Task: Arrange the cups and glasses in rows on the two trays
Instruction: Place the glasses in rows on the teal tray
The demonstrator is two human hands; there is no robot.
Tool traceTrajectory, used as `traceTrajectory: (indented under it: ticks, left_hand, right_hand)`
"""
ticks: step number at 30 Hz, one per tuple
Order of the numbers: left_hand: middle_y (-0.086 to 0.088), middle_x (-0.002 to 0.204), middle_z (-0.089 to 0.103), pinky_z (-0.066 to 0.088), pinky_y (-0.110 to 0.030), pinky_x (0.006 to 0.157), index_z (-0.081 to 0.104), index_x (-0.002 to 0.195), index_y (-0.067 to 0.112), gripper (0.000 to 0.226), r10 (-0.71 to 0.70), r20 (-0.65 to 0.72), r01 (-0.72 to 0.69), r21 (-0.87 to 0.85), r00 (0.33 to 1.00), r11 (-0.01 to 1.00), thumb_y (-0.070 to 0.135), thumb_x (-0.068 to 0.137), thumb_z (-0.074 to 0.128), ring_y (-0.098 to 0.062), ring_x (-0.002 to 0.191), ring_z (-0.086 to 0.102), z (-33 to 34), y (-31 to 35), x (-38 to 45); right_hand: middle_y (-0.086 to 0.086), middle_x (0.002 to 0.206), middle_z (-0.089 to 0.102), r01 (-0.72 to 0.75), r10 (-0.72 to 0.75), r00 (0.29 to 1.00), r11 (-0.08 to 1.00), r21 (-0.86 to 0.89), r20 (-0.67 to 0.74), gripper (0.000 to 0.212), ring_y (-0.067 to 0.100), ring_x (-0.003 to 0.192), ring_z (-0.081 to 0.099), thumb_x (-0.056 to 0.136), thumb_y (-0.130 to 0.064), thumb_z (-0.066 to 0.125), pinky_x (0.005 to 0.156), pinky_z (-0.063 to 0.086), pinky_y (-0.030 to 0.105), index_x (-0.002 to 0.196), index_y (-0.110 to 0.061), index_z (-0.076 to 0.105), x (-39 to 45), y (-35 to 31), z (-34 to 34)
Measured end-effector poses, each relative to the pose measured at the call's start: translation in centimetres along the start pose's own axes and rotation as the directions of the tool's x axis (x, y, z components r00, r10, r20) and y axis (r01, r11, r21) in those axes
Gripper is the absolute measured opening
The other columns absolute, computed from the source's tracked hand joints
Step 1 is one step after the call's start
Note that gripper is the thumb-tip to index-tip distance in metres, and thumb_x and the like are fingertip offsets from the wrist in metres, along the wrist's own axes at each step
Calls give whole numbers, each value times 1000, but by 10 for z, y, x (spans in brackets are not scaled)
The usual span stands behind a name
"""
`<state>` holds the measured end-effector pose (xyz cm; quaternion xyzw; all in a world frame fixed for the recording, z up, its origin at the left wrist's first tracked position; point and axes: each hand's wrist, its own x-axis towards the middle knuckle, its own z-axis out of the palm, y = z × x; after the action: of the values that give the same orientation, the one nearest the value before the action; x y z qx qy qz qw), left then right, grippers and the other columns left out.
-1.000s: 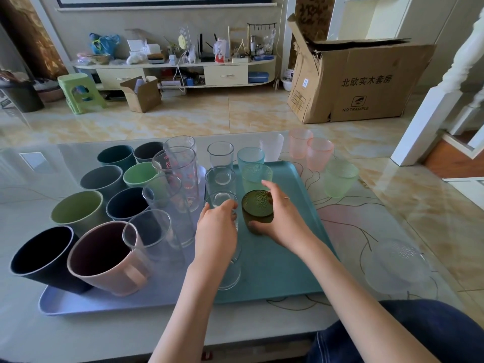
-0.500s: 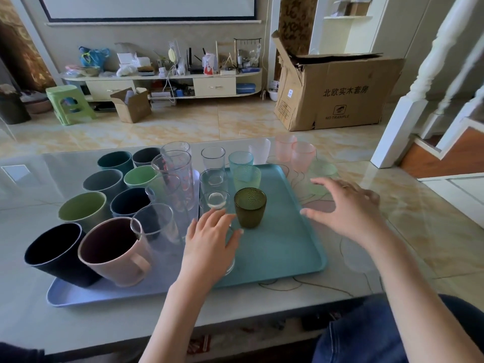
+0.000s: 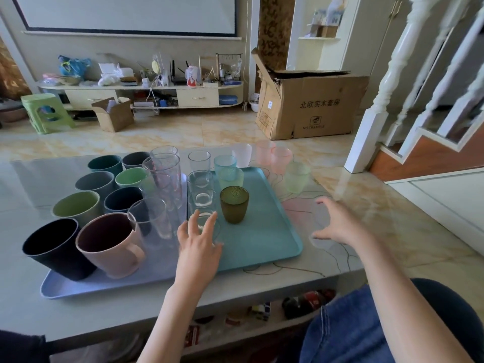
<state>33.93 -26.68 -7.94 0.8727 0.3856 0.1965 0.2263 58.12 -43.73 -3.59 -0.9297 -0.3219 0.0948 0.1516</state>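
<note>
**Two trays part filled, both hands spread over the table**

From the head camera we look down on a glass-topped table [image 3: 366, 226] bearing two trays side by side. The lilac tray [image 3: 78, 288] on the left holds two rows of opaque cups: a navy cup [image 3: 56, 248], a light green cup [image 3: 76, 209], a grey cup [image 3: 95, 182] and a teal cup [image 3: 105, 165] in the outer row, and beside them a pink mug [image 3: 111, 244] with its handle toward us, then dark blue, pale green and dark grey cups. A row of tall clear glasses [image 3: 162, 179] stands along that tray's right edge. All appear empty.

The teal tray [image 3: 267, 239] holds a column of short clear glasses [image 3: 201, 191], then a dark green textured glass [image 3: 234, 204] with a pale green and a light blue glass behind it. Off the trays, near the far right, stand frosted white and pink tumblers [image 3: 273, 155] and a pale green tumbler [image 3: 297, 176].

Our left hand [image 3: 200, 244] hangs with fingers straight over the nearest clear glass, gripping nothing that we can see. Our right hand [image 3: 337, 226] hovers spread wide over the bare table right of the teal tray, holding nothing.
</note>
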Motion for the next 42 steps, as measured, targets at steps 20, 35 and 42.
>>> traceTrajectory:
  ticks: [20,35,42]
  left_hand:
    - [2,149,27,43,-47,103,6,144,38,95,-85,-229,-31,-460,970,887,18,79,72,-6,134,32,35,-30,-10]
    - [-3,151,17,19,-25,113,6,145,30,95,-4,-323,-118,-357,946,927,17,78,72,-11,142,13,39,-31,-7]
    - [-7,150,30,15,-31,117,20,144,23,69,134,-399,-234,-215,907,948,37,82,48,-18,143,17,26,-18,-1]
  right_hand:
    - [-10,130,40,495,-539,836,822,282,103,80,4,117,43,62,-41,83,94,34,21,128,-33,40,4,-105,52]
    - [-6,138,37,513,-576,802,800,310,159,95,5,122,40,63,-37,84,97,28,18,138,-39,25,4,-113,63]
    - [-9,139,35,515,-583,799,790,333,148,96,6,129,33,61,-46,82,104,29,24,139,-43,25,1,-112,58]
